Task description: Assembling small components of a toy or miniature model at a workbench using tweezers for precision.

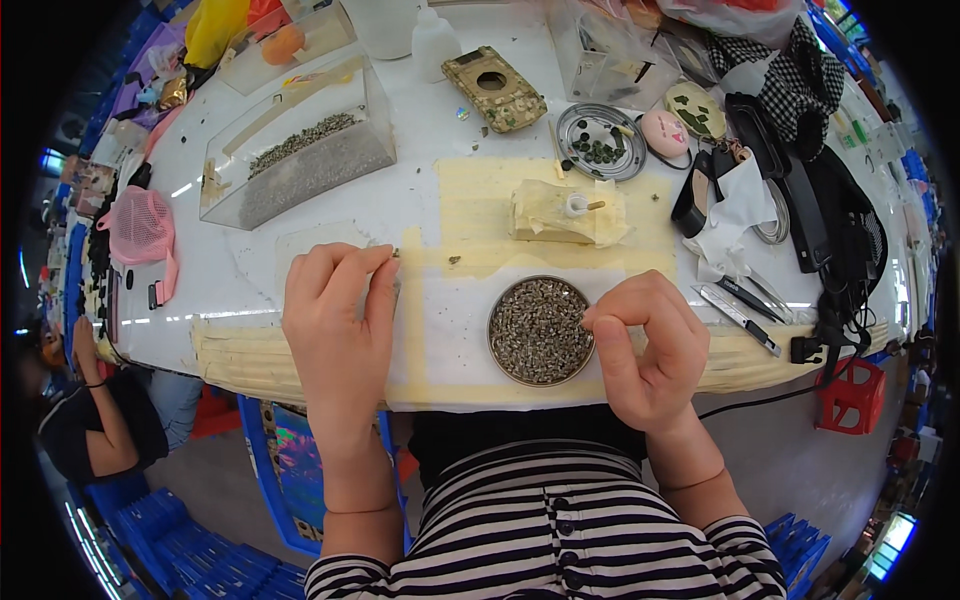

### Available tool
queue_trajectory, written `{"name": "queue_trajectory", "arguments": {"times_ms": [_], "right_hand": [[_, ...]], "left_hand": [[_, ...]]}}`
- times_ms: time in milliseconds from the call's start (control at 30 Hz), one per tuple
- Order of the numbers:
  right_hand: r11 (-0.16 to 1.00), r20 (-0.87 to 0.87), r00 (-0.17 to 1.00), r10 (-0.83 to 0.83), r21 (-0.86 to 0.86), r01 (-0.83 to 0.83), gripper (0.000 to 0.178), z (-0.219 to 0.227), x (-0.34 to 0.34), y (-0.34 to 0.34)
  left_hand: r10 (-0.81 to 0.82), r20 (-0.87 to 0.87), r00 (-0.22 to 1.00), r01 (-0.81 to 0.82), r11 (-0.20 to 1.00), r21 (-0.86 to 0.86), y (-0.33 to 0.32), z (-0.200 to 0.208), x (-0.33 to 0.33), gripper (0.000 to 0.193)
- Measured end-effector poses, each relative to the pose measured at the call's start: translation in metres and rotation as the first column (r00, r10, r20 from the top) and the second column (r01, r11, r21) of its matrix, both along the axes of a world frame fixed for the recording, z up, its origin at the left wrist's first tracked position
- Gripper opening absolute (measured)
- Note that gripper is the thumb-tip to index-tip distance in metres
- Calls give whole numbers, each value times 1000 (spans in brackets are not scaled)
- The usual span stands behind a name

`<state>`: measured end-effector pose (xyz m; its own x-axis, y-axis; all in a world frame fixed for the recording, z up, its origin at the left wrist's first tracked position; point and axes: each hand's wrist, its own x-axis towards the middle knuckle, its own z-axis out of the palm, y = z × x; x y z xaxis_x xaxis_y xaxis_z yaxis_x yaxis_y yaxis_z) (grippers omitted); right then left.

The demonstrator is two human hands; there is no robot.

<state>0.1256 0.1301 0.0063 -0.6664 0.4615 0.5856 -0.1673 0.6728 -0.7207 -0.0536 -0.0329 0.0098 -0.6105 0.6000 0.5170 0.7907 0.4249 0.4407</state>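
My left hand [340,320] is raised over the left part of the table, its thumb and forefinger pinched on a tiny greenish piece [396,253]. My right hand [652,345] is also closed in a pinch, with its fingertips at the right rim of a round tin. Whatever it holds, if anything, is too small to make out. Many small, brownish-grey metallic parts [541,330] fill the round tin [490,345]. Beyond it stands a block wrapped in cream tape [545,225], with a small white nozzle-like piece [577,205] on top. A tiny camouflage piece [455,260] lies between the hands.
A clear bin [300,195] of small grey parts stands at back left, near a pink mesh pouch [140,225]. Farther back are a camouflage model hull [494,88] and a dish of dark green pieces [562,135]. A cutter knife [738,320] and tweezers [768,295] lie right.
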Motion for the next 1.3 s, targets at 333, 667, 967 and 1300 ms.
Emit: {"name": "queue_trajectory", "arguments": {"times_ms": [333,667,967,1300], "right_hand": [[1000,-7,1000,0,-12,0,7,0,0,0],[1000,2,1000,-6,-1,6,6,-2,0,-1],[1000,25,1000,-10,7,9,6,0,2,-3],[997,51,996,68,-30,-67,10,19,-10,-7]], "left_hand": [[20,-78,997,-28,994,-101,10,1,2,8],[20,-186,982,-42,993,-112,12,-6,5,9],[-215,218,952,157,954,257,11,10,29,13],[-470,129,873,377,819,433,28,10,54,22]]}}
